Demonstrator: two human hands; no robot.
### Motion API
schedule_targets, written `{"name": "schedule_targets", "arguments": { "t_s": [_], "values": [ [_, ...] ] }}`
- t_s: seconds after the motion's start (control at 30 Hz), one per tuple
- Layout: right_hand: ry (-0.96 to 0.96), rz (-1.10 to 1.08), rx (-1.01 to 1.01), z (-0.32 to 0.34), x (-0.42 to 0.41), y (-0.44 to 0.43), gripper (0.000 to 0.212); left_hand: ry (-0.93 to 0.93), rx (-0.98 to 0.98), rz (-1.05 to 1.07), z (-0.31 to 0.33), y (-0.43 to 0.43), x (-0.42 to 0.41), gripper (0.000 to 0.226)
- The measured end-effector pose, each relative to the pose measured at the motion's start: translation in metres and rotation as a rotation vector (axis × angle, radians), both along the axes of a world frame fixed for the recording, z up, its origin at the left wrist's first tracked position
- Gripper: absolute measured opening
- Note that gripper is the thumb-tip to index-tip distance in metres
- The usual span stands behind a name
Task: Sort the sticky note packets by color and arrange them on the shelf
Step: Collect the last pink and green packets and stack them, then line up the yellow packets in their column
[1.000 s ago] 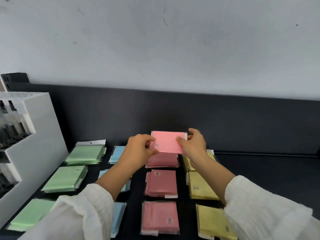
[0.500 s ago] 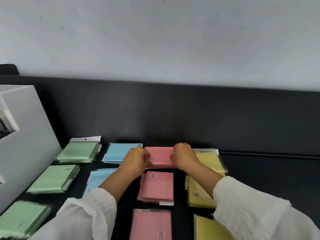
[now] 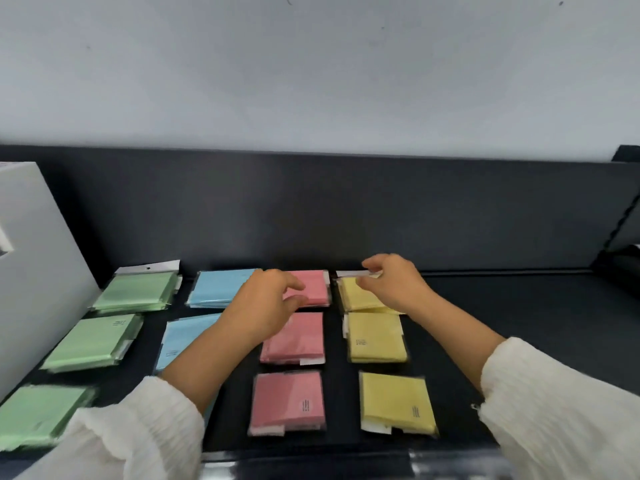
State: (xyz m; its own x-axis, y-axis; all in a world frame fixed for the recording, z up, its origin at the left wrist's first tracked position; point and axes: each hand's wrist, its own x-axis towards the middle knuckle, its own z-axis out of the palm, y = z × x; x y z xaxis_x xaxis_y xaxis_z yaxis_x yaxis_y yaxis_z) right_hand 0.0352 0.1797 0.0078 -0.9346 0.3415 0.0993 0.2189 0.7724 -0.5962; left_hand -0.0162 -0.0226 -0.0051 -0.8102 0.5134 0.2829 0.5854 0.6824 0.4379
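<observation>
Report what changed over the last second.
The pink packet held up by both hands went down onto the back pink stack and was released. The left hand hovers over it, holding nothing; the right hand moved right to the back yellow stack. Other stacks stayed put.

Shop-like stationery display, black shelf (image 3: 519,323), rows of wrapped sticky note packets (image 3: 294,341), white display stand (image 3: 38,271)

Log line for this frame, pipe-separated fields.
step: tidying back row | left hand: hovers over back pink packet, empty | right hand: pinches back yellow packet by its tab
</observation>
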Motion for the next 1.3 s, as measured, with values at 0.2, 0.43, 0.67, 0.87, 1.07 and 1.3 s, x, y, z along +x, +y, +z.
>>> {"name": "schedule_targets", "arguments": {
  "t_s": [0.2, 0.43, 0.67, 0.87, 1.07, 1.3],
  "values": [
    [-0.106, -0.122, -0.052, -0.024, 0.08, 0.016, 0.048, -0.086, -0.023, -0.179, -0.006, 0.012, 0.065, 0.023],
    [-0.287, -0.198, -0.072, -0.051, 0.138, 0.012, 0.065, -0.175, -0.016, -0.152, -0.031, 0.023, 0.102, 0.033],
    [-0.292, -0.173, 0.014, -0.053, 0.152, 0.0, 0.058, -0.222, -0.074, -0.119, -0.036, 0.032, 0.127, 0.03],
    [-0.289, -0.048, 0.019, -0.054, 0.149, -0.004, 0.05, -0.242, -0.213, -0.018, -0.033, 0.051, 0.131, 0.029],
    [-0.218, 0.108, -0.138, -0.065, 0.145, 0.007, 0.022, -0.376, -0.024, 0.13, -0.039, 0.058, 0.134, 0.036],
    [0.12, 0.093, -0.531, -0.07, 0.147, 0.021, 0.03, -0.407, 0.405, 0.162, -0.048, 0.058, 0.149, 0.043]
  ]
}}
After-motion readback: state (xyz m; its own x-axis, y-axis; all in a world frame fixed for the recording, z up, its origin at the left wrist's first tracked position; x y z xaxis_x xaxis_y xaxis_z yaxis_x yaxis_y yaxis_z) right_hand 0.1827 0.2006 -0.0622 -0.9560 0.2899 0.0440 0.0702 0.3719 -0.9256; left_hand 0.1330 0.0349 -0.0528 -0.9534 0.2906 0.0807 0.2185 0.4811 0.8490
